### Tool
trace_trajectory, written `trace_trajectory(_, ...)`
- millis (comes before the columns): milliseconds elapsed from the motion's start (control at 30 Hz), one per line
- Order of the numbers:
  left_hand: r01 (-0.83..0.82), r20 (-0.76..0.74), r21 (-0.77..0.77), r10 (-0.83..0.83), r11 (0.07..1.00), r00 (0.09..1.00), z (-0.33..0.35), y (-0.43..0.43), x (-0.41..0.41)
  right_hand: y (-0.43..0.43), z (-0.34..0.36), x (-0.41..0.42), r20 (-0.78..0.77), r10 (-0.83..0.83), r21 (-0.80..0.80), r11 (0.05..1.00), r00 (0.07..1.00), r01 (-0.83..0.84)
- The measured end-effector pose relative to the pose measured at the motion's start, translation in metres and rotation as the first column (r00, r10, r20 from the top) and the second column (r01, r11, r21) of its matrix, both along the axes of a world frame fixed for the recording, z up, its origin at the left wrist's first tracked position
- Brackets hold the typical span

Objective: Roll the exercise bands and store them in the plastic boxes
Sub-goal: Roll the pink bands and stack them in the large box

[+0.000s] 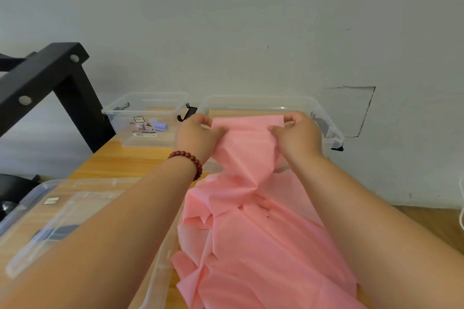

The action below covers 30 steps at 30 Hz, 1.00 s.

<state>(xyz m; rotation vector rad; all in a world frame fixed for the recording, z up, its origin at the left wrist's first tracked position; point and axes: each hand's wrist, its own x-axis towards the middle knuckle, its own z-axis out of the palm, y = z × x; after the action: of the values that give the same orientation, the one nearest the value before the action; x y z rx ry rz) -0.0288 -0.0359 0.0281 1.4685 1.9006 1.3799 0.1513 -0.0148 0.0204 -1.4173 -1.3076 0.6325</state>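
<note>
Your left hand [198, 133] and right hand [298, 133] each pinch a far corner of the pink band [251, 221]. Thumbs lie on top and fingers curl under the edge, so the short end is drawn flat and straight between them. That grip suits the start of a roll, since a square, taut leading edge should give a tight, even coil. The rest of the band trails back toward you between your forearms, lying in loose folds on the table [120, 158], and none of it is rolled yet. The bracelet [190, 158] sits on your left wrist, just beside the material.

Just beyond your knuckles stands the right-hand box [331, 130], clear plastic and open. The held edge is at its near wall, though I cannot tell from this angle whether it touches the rim or hangs just short of it. To its left, the left-hand box [118, 118] already holds a purple roll [160, 126], so the pink band is probably meant for the box in front of you. By your left forearm a clear lid [75, 208] lies flat, likely set aside for loading. A black frame [45, 75] stands off the table's left edge.
</note>
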Motion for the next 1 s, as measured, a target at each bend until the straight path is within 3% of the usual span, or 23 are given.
trace_trajectory(100, -0.026, 0.055, -0.055, 0.029, 0.998, 0.998, -0.014, 0.005, 0.002, -0.005, -0.002, -0.002, 0.15, -0.094, -0.008, 0.995, 0.984, 0.096)
trace_trajectory(233, -0.008, 0.279, -0.098, 0.035, 0.995, 0.96, -0.027, 0.004, 0.002, -0.015, -0.011, 0.0, 0.169, -0.156, -0.003, 0.987, 0.973, 0.158)
trace_trajectory(300, 0.009, 0.374, -0.076, 0.02, 0.997, 0.927, -0.031, 0.0, 0.002, -0.021, -0.023, 0.002, 0.071, -0.155, -0.034, 0.987, 0.985, 0.158)
trace_trajectory(367, 0.026, 0.472, -0.049, 0.0, 0.998, 0.882, -0.038, -0.007, 0.003, -0.026, -0.037, 0.001, -0.127, -0.146, -0.11, 0.985, 0.981, 0.132)
trace_trajectory(433, 0.041, 0.523, -0.034, -0.017, 0.999, 0.852, -0.045, -0.014, 0.003, -0.029, -0.046, -0.003, -0.395, -0.05, -0.226, 0.973, 0.917, -0.044)
trace_trajectory(500, 0.067, 0.508, -0.066, -0.024, 0.996, 0.861, -0.049, -0.019, -0.001, -0.033, -0.048, -0.008, -0.598, 0.036, -0.322, 0.904, 0.801, -0.281)
trace_trajectory(567, 0.159, 0.504, -0.161, -0.057, 0.974, 0.862, -0.049, -0.023, -0.008, -0.034, -0.046, -0.007, -0.557, 0.09, -0.317, 0.896, 0.826, -0.311)
trace_trajectory(667, 0.408, 0.537, -0.288, -0.206, 0.867, 0.818, -0.042, -0.029, -0.021, -0.034, -0.036, -0.004, -0.507, 0.113, -0.195, 0.951, 0.855, -0.242)
trace_trajectory(767, 0.51, 0.599, -0.178, -0.319, 0.841, 0.735, -0.031, -0.03, -0.027, -0.033, -0.019, -0.001, -0.575, 0.152, -0.118, 0.957, 0.804, -0.265)
trace_trajectory(900, 0.444, 0.637, 0.023, -0.355, 0.896, 0.684, -0.014, -0.026, -0.022, -0.033, -0.002, -0.002, -0.622, 0.334, -0.08, 0.873, 0.709, -0.481)
trace_trajectory(1000, 0.468, 0.639, 0.096, -0.415, 0.878, 0.648, -0.003, -0.026, -0.015, -0.03, -0.001, -0.003, -0.584, 0.351, -0.086, 0.87, 0.732, -0.485)
